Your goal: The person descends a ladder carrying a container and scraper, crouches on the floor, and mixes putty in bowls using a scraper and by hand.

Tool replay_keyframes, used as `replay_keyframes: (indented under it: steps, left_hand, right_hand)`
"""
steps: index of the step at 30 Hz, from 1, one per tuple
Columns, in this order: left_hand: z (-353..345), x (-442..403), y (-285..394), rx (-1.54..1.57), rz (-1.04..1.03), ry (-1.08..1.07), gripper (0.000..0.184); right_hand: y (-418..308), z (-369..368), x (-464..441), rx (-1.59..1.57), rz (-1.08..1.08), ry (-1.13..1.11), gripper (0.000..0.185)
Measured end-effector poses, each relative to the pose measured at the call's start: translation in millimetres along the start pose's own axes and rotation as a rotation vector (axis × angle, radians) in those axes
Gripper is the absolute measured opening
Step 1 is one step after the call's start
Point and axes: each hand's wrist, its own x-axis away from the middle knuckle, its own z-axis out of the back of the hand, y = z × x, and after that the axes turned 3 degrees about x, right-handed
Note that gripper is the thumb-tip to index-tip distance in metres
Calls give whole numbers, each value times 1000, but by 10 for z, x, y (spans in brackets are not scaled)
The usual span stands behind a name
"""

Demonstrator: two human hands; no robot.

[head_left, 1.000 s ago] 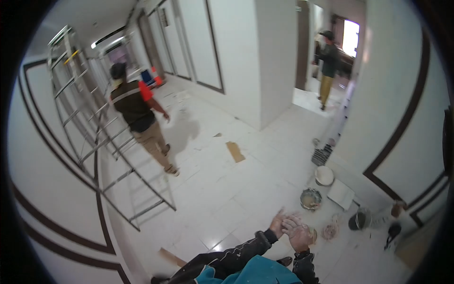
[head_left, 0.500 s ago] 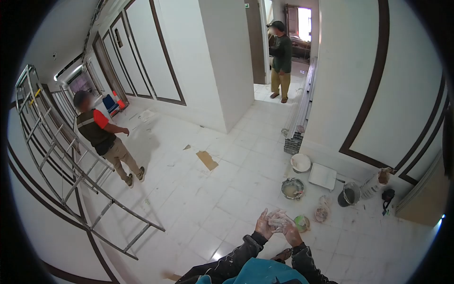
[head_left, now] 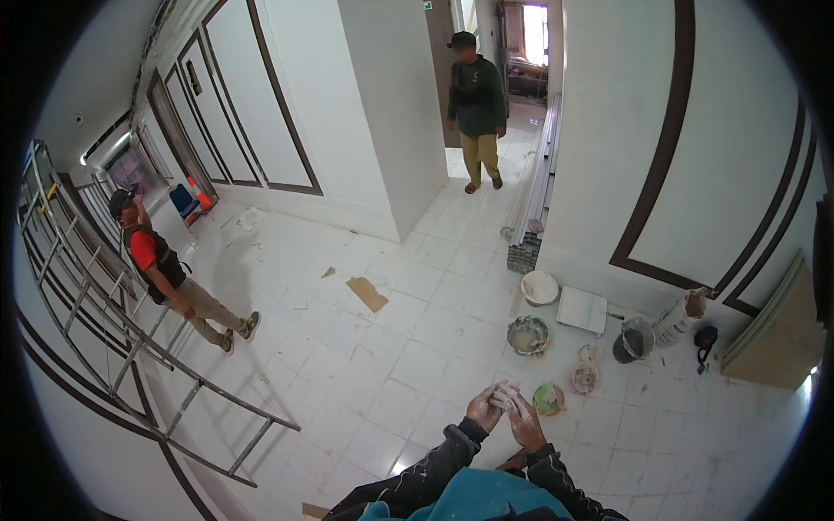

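Observation:
My left hand (head_left: 486, 410) and my right hand (head_left: 525, 424) meet in front of me above the floor. White powder or paste coats their fingers. The fingers look stretched out and lie against each other, and I make out no tool between them. Just right of my right hand, on the floor below, is a green bowl (head_left: 547, 398) with pale residue. Beside it stands a small tub (head_left: 585, 377) with pinkish-white contents. Farther out sits a paste-smeared dark basin (head_left: 528, 335) with greyish liquid.
A white bucket (head_left: 539, 288), a white board (head_left: 581, 311), a dark bucket (head_left: 634, 340) and a sack (head_left: 682, 318) line the right wall. Stacked metal profiles (head_left: 536, 187) lie by the doorway. A ladder (head_left: 191, 408) leans left, near one person (head_left: 156, 260); another person (head_left: 476, 104) stands at the doorway.
My hands shift against each other, the fingers drawing closer together. The doorway person has turned and come nearer. The person at left has turned and raised a hand to the head. The view has shifted slightly.

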Motion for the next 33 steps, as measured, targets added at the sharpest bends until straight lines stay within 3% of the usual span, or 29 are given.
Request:
replay_keyframes:
  steps: [2,5,9,15,18,20,22,23,24,25,26,29,31,33]
  left_hand:
    - [143,-45,-35,1,-5,13,43]
    - [301,-54,-46,-113,-3,-50,44]
    - [229,79,-11,-189,-3,67,45]
    - [425,177,10,-224,33,-59,52]
    - [491,291,4,-285,13,-38,42]
    - [577,289,99,-860,3,-181,33]
    - [700,313,-59,-934,-294,-195,27]
    - [727,306,-107,-1009,-346,-189,26]
    - [745,314,-124,-858,-201,-132,22]
    - [778,320,-122,-932,-256,-151,19]
    - [723,329,-78,-948,-148,-141,16]
    - [648,420,-57,-865,-121,-51,16]
    - [736,395,-75,-872,60,-28,34]
    - [726,454,-40,-905,60,-39,34]
  right_hand:
    - [162,-36,12,140,156,-14,32]
    - [-47,-34,-19,78,18,15,34]
    - [-42,-81,-58,155,40,59,37]
    - [71,-92,-74,199,70,-54,38]
    - [63,-138,-60,184,100,-45,37]
    - [58,-156,-17,283,148,-27,36]
    - [139,-188,-4,371,219,-29,36]
    - [212,-192,1,409,218,-61,37]
    - [109,-253,-20,389,247,-109,37]
    - [-9,-234,8,307,90,-129,37]
    - [-80,-229,7,235,-73,-140,37]
    - [200,-260,116,300,-40,-101,35]
    - [436,-240,168,384,37,-88,35]
    - [330,-247,193,444,101,-100,36]
